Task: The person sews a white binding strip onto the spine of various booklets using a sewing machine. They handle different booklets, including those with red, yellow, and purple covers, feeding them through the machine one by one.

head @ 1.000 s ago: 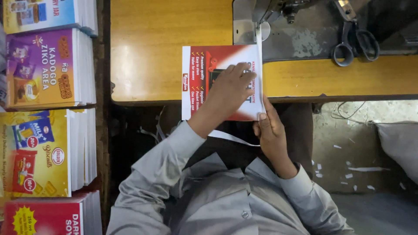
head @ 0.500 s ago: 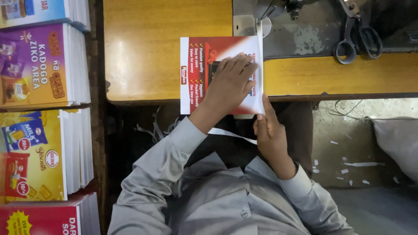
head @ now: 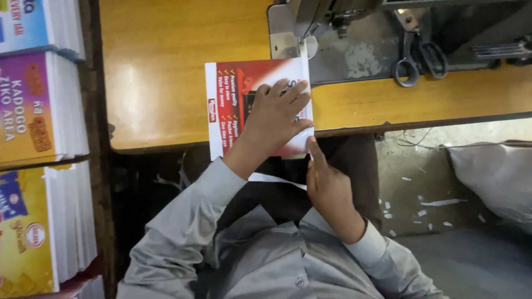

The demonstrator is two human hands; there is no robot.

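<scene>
Red and white printed flat pouch (head: pixel 235 105), only one of its kind on the wooden table, lies at the near edge of the yellow-brown table top (head: pixel 160 72), and its lower part hangs a little over that edge. One left hand (head: pixel 277 119) rests flat on the right half of the pouch, its fingers (head: pixel 293 91) slightly spread and pointing to the far right corner. One right hand (head: pixel 327 185) is lower, over the lap, and its fingers are held together, with the tip touching the lower right corner of the pouch; a thin white strip (head: pixel 277 181) runs just under this hand. On the left side, four stacks of colourful printed packs (head: pixel 39 111) stand one after another, well apart from the hands. Farther away, the far right corner of the pouch lies at the grey metal sewing machine (head: pixel 332 27). One pair of dark scissors (head: pixel 418 55) lies on the machine base, to the right.
</scene>
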